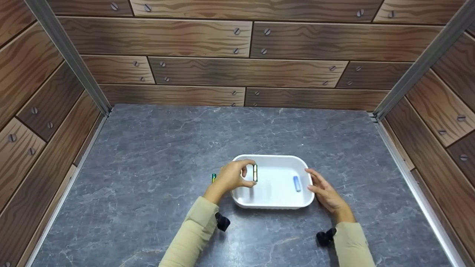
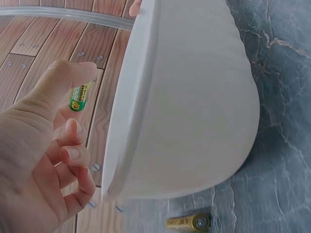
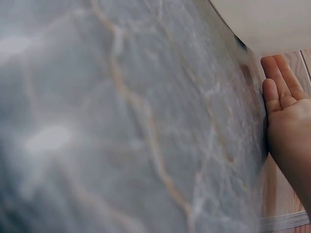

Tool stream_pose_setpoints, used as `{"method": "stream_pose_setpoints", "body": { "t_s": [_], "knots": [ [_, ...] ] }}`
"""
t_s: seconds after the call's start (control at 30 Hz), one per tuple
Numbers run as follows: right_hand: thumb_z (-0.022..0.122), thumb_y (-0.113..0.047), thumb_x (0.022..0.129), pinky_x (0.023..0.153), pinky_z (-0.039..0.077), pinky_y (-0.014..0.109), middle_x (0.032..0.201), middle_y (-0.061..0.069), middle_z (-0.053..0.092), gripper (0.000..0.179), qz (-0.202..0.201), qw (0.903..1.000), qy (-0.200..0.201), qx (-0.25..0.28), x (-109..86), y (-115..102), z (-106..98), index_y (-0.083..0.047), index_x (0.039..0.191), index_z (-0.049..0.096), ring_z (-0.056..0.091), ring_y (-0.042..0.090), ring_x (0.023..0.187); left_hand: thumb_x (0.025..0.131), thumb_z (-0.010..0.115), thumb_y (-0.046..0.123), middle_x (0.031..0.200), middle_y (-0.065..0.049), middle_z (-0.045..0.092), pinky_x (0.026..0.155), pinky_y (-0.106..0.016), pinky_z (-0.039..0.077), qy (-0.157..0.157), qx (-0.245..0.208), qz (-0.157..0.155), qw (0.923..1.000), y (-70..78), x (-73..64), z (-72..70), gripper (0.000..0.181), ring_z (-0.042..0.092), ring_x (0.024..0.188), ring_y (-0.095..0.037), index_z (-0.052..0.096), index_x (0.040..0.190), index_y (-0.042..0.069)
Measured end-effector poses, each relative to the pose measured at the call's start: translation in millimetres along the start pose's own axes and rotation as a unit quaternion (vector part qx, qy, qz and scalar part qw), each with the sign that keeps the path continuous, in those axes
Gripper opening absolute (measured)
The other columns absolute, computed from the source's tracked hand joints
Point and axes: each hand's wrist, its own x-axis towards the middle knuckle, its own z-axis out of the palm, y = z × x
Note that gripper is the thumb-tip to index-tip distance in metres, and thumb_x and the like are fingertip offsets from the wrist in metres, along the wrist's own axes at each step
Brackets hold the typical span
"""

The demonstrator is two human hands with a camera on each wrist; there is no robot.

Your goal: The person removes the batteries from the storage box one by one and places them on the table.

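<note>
In the head view, my left hand (image 1: 232, 176) pinches a slim green-and-yellow battery (image 1: 255, 173) between thumb and forefinger, above the left part of a white plastic basin (image 1: 272, 157). The left wrist view shows the held battery (image 2: 80, 97) near the thumb, its lettering "GP" visible, with the other fingers curled loosely below. Inside the basin, at its right side, lies a blue battery (image 1: 297, 184). At the basin's right rim, my right hand (image 1: 328, 193) touches with its fingertips, fingers fairly straight; in the right wrist view the basin hides part of the contact.
Another battery (image 1: 213, 177), greenish in the head view, lies on the table left of the basin, partly behind the left hand. A grey marbled tabletop (image 1: 167, 148) spreads around. Wood-patterned walls (image 1: 222, 70) with metal corner posts (image 1: 404, 70) enclose it on three sides.
</note>
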Motion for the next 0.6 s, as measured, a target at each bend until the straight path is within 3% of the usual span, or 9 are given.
{"method": "stream_pose_setpoints", "body": {
  "t_s": [0.13, 0.37, 0.6],
  "knots": [
    [0.052, 0.0, 0.094, 0.097, 0.039, 0.012, 0.13, -0.027, 0.051, 0.056, 0.008, 0.9999, 0.01, -0.003, -0.1, 0, 0, -0.012, 0.146, 0.034, 0.046, -0.012, 0.12, 0.073, 0.082, 0.032, 0.073, 0.004, 0.054, 0.056, -0.019, 0.029, 0.011, 0.003, 0.004, 0.9999, -3.6, -4.2, -1.5, 0.053, 0.036, 0.06, -0.006, 0.063, 0.121, 0.019],
    [0.05, 0.001, 0.094, 0.098, 0.04, 0.013, 0.132, -0.023, 0.052, 0.052, -0.019, 0.9996, -0.015, 0.015, -0.1, 3, -1, -0.02, 0.141, 0.041, 0.048, -0.009, 0.121, 0.073, 0.083, 0.031, 0.071, 0.008, 0.049, 0.057, -0.021, 0.03, 0.015, 0.007, -0.006, 0.9999, -12.0, -11.5, -5.2, 0.054, 0.036, 0.061, -0.007, 0.062, 0.121, 0.019],
    [0.053, 0.0, 0.093, 0.098, 0.039, 0.012, 0.131, -0.023, 0.052, 0.052, -0.006, 0.9998, -0.003, 0.018, 0.6, 1, 0, -0.017, 0.141, 0.04, 0.048, -0.01, 0.12, 0.072, 0.083, 0.029, 0.069, 0.004, 0.052, 0.056, -0.019, 0.03, 0.028, -0.01, -0.009, 0.9995, -24.5, -19.8, -8.5, 0.052, 0.037, 0.057, -0.004, 0.064, 0.119, 0.016]
  ]
}}
